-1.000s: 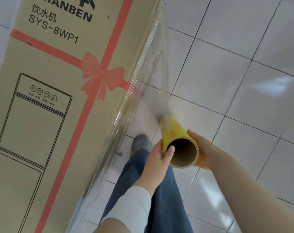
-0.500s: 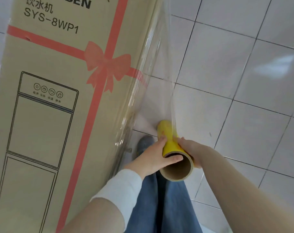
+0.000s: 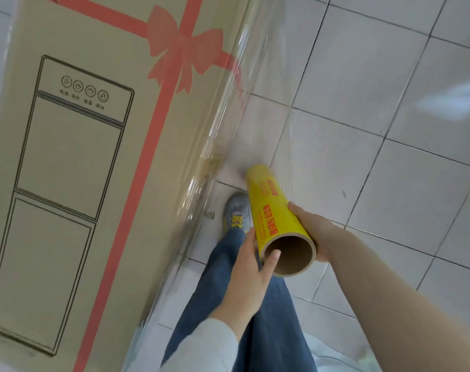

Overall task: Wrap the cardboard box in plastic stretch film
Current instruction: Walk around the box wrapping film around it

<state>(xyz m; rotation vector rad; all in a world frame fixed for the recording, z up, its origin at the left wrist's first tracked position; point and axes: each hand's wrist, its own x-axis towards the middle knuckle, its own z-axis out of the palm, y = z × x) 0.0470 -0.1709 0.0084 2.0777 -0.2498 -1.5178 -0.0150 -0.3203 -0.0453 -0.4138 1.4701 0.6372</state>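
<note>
Left grip clasped on near end of yellow film roll, thumb over core rim; right grip clasped on opposite side. Clear film stretched from roll to edge of upright cardboard box on tiled floor.

Matt cardboard box, glossy film

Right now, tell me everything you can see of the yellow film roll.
The yellow film roll is a tube with a brown cardboard core, its open end facing the camera, red print along its side. It is held off the floor, tilted, far end pointing down toward the tiles. The left hand grips the near end, thumb at the core's mouth; the right hand cups the other side. Clear film stretches from it to the cardboard box.
</note>
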